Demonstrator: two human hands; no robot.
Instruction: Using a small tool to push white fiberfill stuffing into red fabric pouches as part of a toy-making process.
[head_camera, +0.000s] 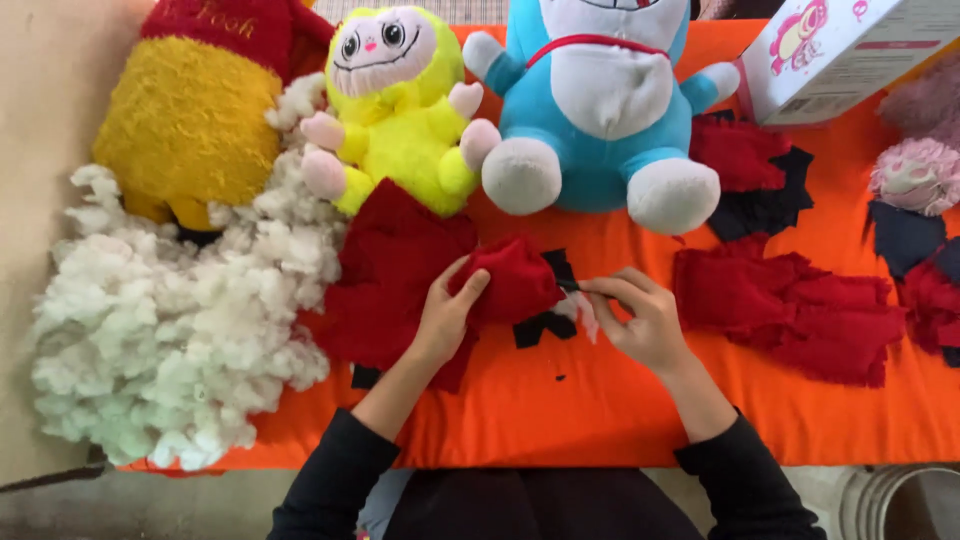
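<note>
Black sleeves lead to both hands: the left hand (445, 310) clamps a soft, light red fabric piece (515, 282) mid-tabletop, while the right hand (640, 318) pinches its white stuffing (585, 312); loose fluff (170, 330) lies left.

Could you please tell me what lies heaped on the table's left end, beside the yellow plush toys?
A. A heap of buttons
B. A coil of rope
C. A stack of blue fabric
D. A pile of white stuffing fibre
D: a fluffy pile of white stuffing fibre covers the left end of the orange table, below the yellow and red plush bear.
</note>
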